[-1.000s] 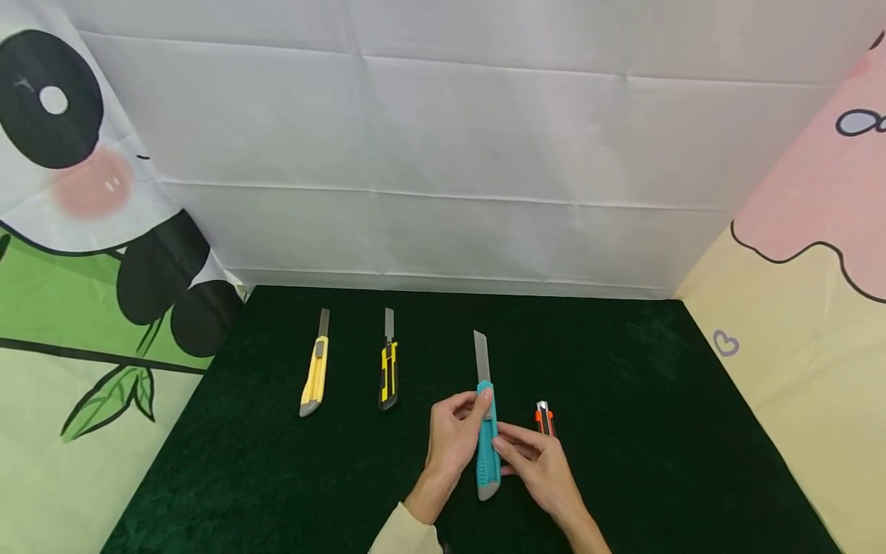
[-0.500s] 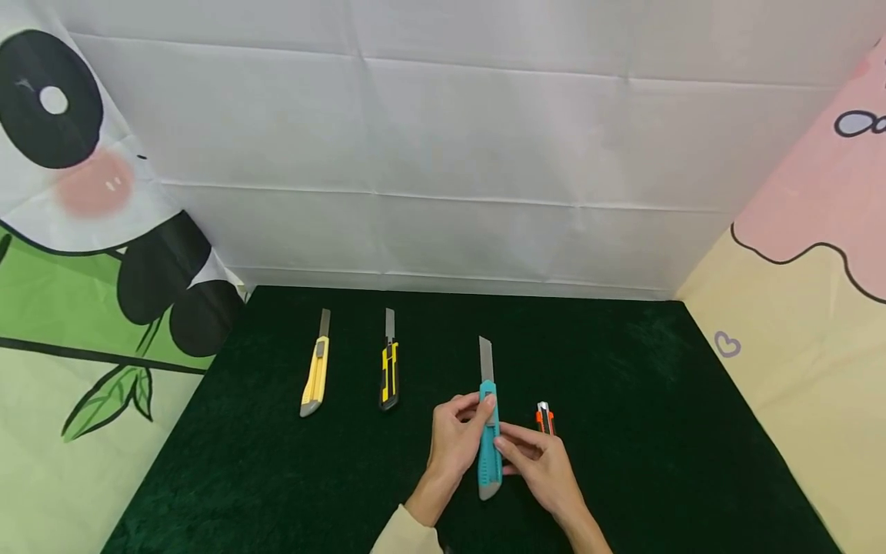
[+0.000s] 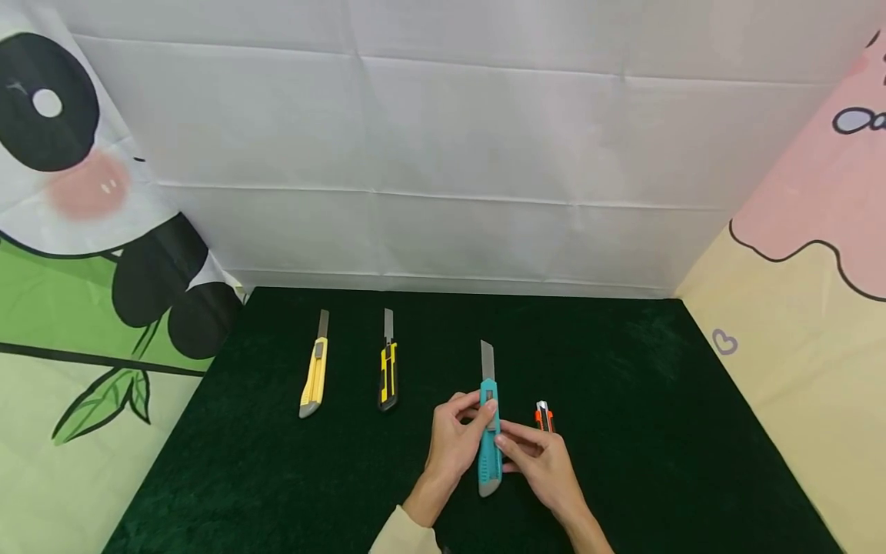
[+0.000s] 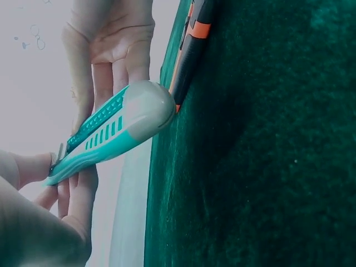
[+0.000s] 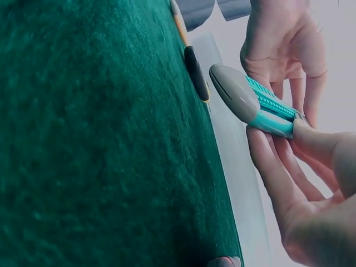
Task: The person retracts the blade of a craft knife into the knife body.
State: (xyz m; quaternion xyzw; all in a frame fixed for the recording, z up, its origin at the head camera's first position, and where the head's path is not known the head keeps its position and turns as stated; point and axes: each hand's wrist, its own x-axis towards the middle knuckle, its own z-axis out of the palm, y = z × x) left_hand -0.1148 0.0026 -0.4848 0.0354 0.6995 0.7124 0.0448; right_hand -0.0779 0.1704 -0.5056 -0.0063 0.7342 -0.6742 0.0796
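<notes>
The turquoise utility knife [image 3: 489,458] is held raised above the dark green cloth [image 3: 623,462], between the person's two hands, with its blade [image 3: 487,360] out and pointing away from the person. The left hand [image 3: 451,440] lies just to the left of the turquoise knife and grips the upper part of its handle, the thumb laid on the front face near the slider and the fingers behind. The right hand [image 3: 538,463] comes in from the other side, just to the right of the turquoise knife, and pinches the middle of the handle, with its thumb at the near edge and fingers reaching behind. Below both hands, the handle ends in a grey cap [image 4: 149,110], which juts free of the fingers in the wrist views. Near the turquoise knife on its right, an orange-and-black knife [image 3: 544,418] lies partly hidden behind the right hand. To the left of the turquoise knife and farther from the person lies a black-and-yellow knife [image 3: 388,375]; well apart from the turquoise knife, farther left again, lies a pale yellow knife [image 3: 314,377]; both have their blades extended. Beyond the turquoise knife hangs a creased white sheet [image 3: 443,154], and a cream sleeve [image 3: 407,533] covers the left forearm nearer the person.
</notes>
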